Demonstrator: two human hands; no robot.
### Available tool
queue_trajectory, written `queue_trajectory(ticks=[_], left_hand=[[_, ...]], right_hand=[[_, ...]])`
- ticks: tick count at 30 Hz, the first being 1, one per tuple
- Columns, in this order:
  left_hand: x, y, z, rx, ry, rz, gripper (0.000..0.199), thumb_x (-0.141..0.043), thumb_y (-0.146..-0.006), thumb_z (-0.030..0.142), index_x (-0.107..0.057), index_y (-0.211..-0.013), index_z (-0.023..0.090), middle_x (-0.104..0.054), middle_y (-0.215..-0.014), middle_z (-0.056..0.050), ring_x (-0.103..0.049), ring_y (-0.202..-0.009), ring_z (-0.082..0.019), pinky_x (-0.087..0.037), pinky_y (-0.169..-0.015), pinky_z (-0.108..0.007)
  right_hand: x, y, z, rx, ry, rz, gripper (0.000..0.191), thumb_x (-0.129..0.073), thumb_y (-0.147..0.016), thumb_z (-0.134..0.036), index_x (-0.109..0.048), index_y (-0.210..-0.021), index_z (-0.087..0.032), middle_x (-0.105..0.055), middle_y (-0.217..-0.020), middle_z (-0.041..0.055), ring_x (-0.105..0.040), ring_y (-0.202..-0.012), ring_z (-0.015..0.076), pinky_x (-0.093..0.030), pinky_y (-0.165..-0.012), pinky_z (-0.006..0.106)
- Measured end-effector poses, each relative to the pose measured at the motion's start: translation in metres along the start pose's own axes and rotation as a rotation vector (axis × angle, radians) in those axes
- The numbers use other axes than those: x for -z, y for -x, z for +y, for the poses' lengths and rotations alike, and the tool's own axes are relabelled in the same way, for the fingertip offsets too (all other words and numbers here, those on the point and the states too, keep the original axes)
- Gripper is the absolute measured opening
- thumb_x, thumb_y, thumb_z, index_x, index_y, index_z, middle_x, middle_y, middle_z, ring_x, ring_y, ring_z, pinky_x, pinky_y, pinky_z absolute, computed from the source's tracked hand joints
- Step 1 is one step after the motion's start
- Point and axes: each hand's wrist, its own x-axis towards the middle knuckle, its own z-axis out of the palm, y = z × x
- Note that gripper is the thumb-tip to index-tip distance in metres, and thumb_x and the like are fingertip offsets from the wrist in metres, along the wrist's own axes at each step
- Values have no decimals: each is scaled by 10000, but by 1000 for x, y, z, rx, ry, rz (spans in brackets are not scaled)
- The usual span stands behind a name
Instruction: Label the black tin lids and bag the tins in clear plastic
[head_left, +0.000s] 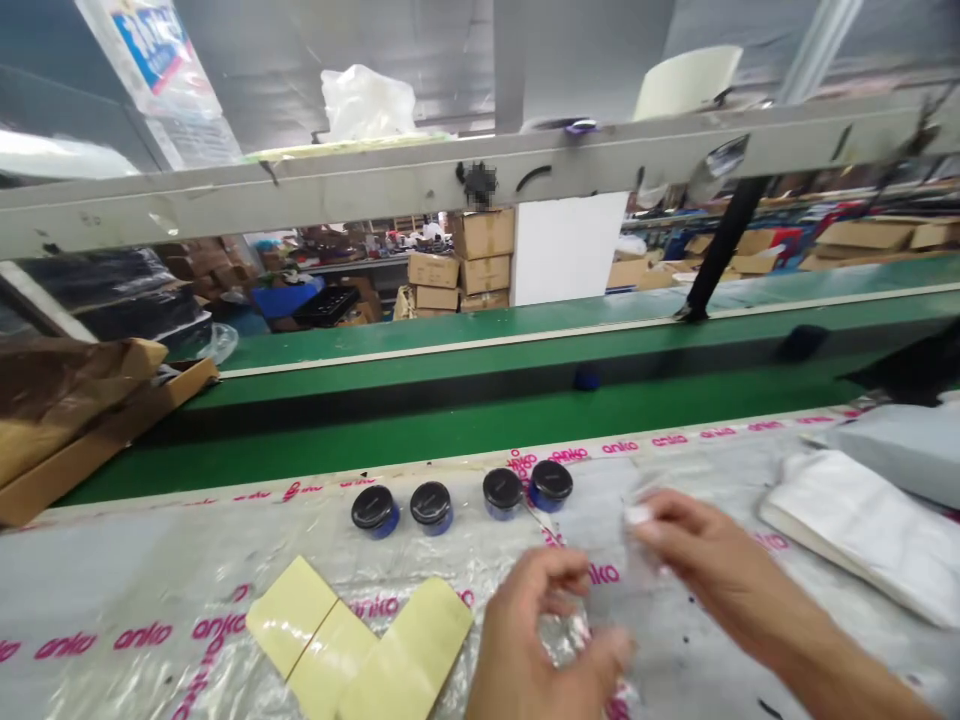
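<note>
- Four squat blue jars with glossy black lids [431,504] stand in a loose row near the far edge of the bench, just ahead of both hands in the head view, and neither hand touches them.
- The left hand [540,640] curls its fingers, half closed, over crinkled clear plastic [561,636]; blur hides whether it is actually gripped.
- The right hand [720,570] pinches a small whitish scrap [639,515] between its fingertips, raised slightly above the bench, with the scrap too blurred to identify.
- A clear plastic sheet printed with pink "anko" lettering [112,590] covers the bench beneath the hands.
- Pale yellow rectangular adhesive pads [360,640] lie on that sheet, just left of the left hand.
- A folded white pouch [855,530] lies to the right of the right hand.
- A green conveyor belt [450,430] runs beyond the bench.
</note>
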Motion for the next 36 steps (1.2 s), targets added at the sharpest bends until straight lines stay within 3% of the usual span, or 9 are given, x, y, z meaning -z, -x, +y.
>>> queue_trajectory(ticks=[2, 4, 9, 16, 21, 24, 26, 31, 36], left_hand=[[3, -16, 14, 110, 179, 12, 504, -776, -763, 423, -631, -1189, 196, -685, -1118, -106, -640, -974, -227, -511, -856, -332], [8, -27, 21, 125, 290, -16, 492, -768, -775, 490, -642, -1117, 159, -687, -1026, -104, -634, -911, -212, -499, -786, -301], [26, -35, 21, 144, 326, -43, 368, -756, -804, 491, -635, -807, 144, -615, -720, -3, -545, -668, -114, -432, -652, -221], [38, -37, 14, 166, 186, -57, 384, -788, -741, 479, -617, -694, 139, -624, -632, -20, -522, -594, -111, -389, -583, -210], [47, -48, 21, 96, 64, 178, 337, -751, -731, 460, -592, -733, 163, -640, -651, -14, -571, -622, -137, -442, -614, -227], [51, -56, 20, 58, 50, 307, 332, -727, -723, 439, -551, -863, 195, -662, -677, -3, -603, -639, -159, -464, -615, -238], [54, -62, 15, 24, 24, 329, 327, -702, -733, 412, -538, -926, 205, -669, -700, 3, -615, -648, -160, -448, -601, -224], [57, -68, 1, 18, 50, 365, 214, -609, -740, 340, -598, -905, 204, -645, -731, 19, -599, -655, -157, -444, -626, -235], [63, -69, 4, -32, 48, 556, 97, -579, -705, 266, -631, -736, 190, -604, -747, 30, -486, -652, -119, -339, -588, -211]], right_hand=[[-36, -4, -4, -28, -114, -151, 302, -871, -714, -424, -678, -782, -202, -615, -713, -9, -533, -642, 140, -426, -604, 260], [-57, -6, -8, -41, -154, -271, 284, -863, -739, -395, -667, -771, -193, -633, -757, -2, -548, -692, 142, -433, -638, 253], [-62, -6, -11, -103, -148, -428, 302, -887, -727, -371, -680, -786, -160, -634, -709, 1, -540, -648, 124, -426, -615, 234], [-61, -7, -10, -130, -302, -352, 364, -799, -824, -475, -611, -808, -163, -649, -754, 22, -561, -634, 123, -444, -576, 224], [-56, -6, -9, 26, -262, -106, 378, -794, -820, -511, -599, -832, -187, -631, -802, 2, -585, -660, 138, -513, -619, 263], [-54, -8, -10, 13, -391, -11, 365, -828, -792, -485, -610, -869, -201, -611, -817, -14, -581, -701, 140, -529, -618, 257], [-51, -12, -11, -13, -498, 35, 371, -864, -758, -448, -620, -904, -209, -621, -822, -15, -592, -739, 146, -536, -634, 249], [-44, -23, -12, -34, -623, 109, 430, -911, -702, -379, -630, -984, -219, -674, -894, -3, -631, -805, 157, -538, -677, 247], [-47, -25, -11, 3, -591, 91, 369, -897, -704, -371, -639, -910, -206, -645, -797, -26, -586, -706, 122, -490, -612, 204]])
